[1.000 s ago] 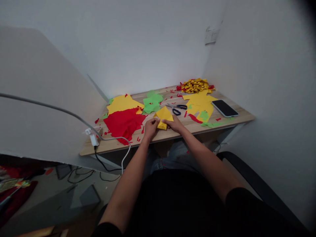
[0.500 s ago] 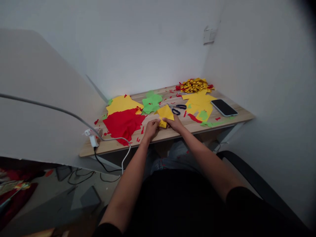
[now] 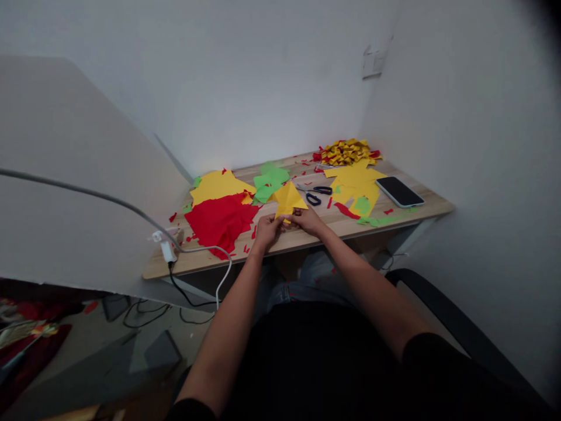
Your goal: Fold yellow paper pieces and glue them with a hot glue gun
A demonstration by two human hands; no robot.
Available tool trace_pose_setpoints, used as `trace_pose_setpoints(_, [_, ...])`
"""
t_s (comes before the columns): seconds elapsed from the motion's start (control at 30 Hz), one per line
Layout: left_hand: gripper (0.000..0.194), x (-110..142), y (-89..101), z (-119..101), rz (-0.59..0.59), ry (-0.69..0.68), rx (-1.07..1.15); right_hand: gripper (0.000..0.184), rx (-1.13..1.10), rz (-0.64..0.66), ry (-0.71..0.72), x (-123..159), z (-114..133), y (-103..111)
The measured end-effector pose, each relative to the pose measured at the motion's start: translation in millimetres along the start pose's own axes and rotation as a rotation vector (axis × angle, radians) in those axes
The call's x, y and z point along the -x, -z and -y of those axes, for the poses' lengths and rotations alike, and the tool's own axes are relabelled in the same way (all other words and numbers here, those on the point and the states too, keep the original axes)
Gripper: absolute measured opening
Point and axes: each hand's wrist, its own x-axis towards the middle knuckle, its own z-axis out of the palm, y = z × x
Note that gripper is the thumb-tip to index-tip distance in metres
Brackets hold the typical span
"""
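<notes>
A creased piece of yellow paper (image 3: 289, 197) stands between my two hands over the front part of the wooden table (image 3: 324, 228). My left hand (image 3: 268, 230) pinches its lower edge from the left. From the right, my right hand (image 3: 307, 220) grips the same edge, the fingers of both hands close together. Just behind the paper lie scissors (image 3: 316, 194) with dark handles. To the left are red paper (image 3: 221, 221) and a flat yellow sheet (image 3: 219, 186); green paper (image 3: 270, 180) lies behind.
A pile of yellow and red folded pieces (image 3: 348, 152) sits at the back right. Cut yellow paper (image 3: 355, 187) lies in front of it, beside a phone (image 3: 400, 192). A white plug with a cable (image 3: 167, 248) is at the left edge. Red scraps are scattered about.
The yellow paper has changed shape: its top now spreads into a point with flaps to both sides. My hands have come closer together at its lower edge.
</notes>
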Motion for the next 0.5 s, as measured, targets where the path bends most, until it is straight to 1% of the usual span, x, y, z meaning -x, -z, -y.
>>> trace_pose_setpoints(0.13, [0.047, 1.1, -1.4, -0.5, 0.014, -0.008, -0.010, 0.036, -0.020, -0.004, 0.003, 1.9, 2.3, 0.1])
trace_pose_setpoints(0.33, [0.042, 1.8, 3.0, -2.3, -0.040, -0.050, -0.057, 0.040, -0.029, -0.006, -0.019, 1.2, 1.1, 0.9])
trace_pose_setpoints(0.5, [0.044, 2.1, 1.4, -6.6, 0.000, -0.060, -0.043, 0.046, -0.003, -0.025, -0.021, 0.3, -2.2, 1.4])
